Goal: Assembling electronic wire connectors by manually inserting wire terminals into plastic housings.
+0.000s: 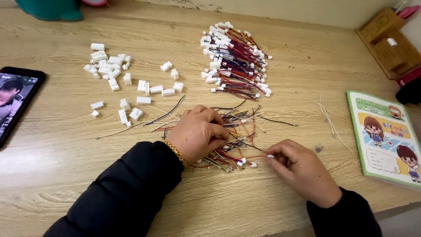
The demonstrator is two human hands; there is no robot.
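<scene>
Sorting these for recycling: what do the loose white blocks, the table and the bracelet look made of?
White blocks: likely moulded plastic, matte, uniform white with sharp edges. Table: wood or wood-look laminate, pale with visible grain; I cannot tell which. Bracelet on the left wrist: seemingly metal, shiny gold chain links.

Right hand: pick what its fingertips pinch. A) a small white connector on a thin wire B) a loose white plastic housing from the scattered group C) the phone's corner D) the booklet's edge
A: the right hand pinches a small white connector on a thin wire beside the loose wire pile, far from the phone, booklet and scattered housings.
</scene>
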